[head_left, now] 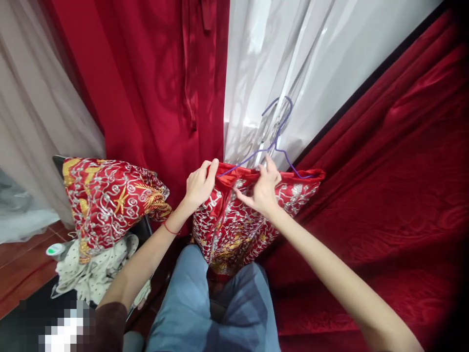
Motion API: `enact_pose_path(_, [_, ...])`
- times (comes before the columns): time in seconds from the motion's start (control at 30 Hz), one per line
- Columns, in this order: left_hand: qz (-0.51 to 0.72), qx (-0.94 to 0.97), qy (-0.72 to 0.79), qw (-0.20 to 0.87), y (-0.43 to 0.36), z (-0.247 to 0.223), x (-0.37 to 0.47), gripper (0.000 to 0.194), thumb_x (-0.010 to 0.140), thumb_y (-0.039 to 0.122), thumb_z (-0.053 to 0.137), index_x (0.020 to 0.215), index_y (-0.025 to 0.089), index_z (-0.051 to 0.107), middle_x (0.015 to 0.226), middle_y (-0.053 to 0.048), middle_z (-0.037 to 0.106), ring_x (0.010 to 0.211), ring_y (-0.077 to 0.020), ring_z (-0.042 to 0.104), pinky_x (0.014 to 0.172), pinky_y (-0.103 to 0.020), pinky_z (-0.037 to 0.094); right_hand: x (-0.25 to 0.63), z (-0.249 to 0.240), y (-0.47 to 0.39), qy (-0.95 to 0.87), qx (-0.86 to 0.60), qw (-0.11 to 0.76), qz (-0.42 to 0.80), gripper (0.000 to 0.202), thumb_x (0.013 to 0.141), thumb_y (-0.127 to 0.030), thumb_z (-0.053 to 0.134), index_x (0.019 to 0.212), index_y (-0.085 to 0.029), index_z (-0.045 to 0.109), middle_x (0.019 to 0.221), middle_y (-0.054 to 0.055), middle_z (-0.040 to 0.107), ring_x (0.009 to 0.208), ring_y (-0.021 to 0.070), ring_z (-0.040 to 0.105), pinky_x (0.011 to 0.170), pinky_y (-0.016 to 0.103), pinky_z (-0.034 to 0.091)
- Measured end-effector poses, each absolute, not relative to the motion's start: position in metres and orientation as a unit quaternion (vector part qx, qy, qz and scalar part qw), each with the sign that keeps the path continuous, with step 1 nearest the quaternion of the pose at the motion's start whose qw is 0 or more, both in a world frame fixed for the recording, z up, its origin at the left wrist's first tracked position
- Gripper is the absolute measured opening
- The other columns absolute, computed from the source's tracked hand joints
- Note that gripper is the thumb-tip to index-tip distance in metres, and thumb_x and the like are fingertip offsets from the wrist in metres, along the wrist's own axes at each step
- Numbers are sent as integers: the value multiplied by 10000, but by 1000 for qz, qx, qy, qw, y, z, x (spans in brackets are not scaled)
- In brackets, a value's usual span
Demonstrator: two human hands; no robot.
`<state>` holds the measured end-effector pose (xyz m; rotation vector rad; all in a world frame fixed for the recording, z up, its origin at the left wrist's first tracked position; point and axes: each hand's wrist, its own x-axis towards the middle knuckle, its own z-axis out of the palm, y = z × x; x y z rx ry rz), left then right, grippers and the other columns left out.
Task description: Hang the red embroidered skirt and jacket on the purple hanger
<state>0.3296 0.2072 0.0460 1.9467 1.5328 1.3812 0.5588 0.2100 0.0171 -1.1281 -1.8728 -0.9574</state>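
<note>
A red garment with silver and gold embroidery (238, 225) hangs in front of my knees. Inside its red top edge sits a purple hanger (280, 134), its hook standing up in front of the white curtain. My left hand (201, 183) is closed on the garment's upper left corner, the thumb at the edge. My right hand (264, 190) is at the middle of the top edge, below the hanger's neck, with thumb and fingers spread apart and nothing gripped between them.
At the left, another red embroidered cloth (110, 200) drapes over a dark chair, above a white dotted cloth (91, 274). Red curtains (154, 73) and a white curtain (252, 63) hang behind; dark red fabric (395, 195) covers the right side.
</note>
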Motion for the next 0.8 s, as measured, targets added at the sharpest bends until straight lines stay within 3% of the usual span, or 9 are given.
enact_pose_path(0.13, [494,703,469,204,211,39,316,342,946,232,325,1180,234,573,1110,-44,702,1078,-233,655,988,-391,478,560,18,216,-734,-387,389,-401,593,861,-482,625,1359,-216,440,1388,211,457,1285,371,426,986,523,342])
enact_pose_path(0.2, [488,739,415,208,211,38,307,478,868,185,429,1339,245,490,1220,-38,670,1103,-213,647,1013,-383,486,561,18,217,-770,-322,347,-427,458,889,-345,635,1319,-268,494,1265,151,544,1183,305,501,948,467,376])
enact_pose_path(0.3, [455,809,341,148,202,41,300,700,826,179,542,1495,246,347,1441,-71,536,1281,-230,556,1107,-383,437,556,23,214,-813,-239,278,-453,432,912,-143,572,1313,-293,514,1174,107,597,1076,232,556,874,396,429])
enact_pose_path(0.4, [406,845,333,96,194,45,301,532,910,271,542,1433,258,447,1394,-70,567,1267,-243,567,1105,-402,440,547,33,209,-825,-157,260,-476,428,915,-61,527,1285,-276,535,1118,87,630,983,186,575,806,344,464])
enact_pose_path(0.53, [398,841,355,93,194,43,302,277,973,377,504,1216,271,584,1245,-29,649,1130,-216,644,1030,-367,486,542,56,200,-839,-27,211,-501,256,944,-92,540,1145,-237,603,1053,48,666,915,143,585,787,298,483])
enact_pose_path(0.67, [424,825,358,107,195,40,301,250,989,382,484,1196,277,576,1239,-13,664,1112,-203,654,984,-345,499,544,83,184,-887,-72,208,-406,229,976,-113,509,1131,-224,636,983,42,690,860,130,604,719,278,479])
enact_pose_path(0.8, [460,789,378,153,194,37,301,492,973,406,510,1429,267,390,1266,-61,652,1082,-230,678,994,-408,505,534,117,174,-890,-245,359,-136,192,1002,-215,486,1063,-189,666,778,9,648,709,109,593,653,258,474])
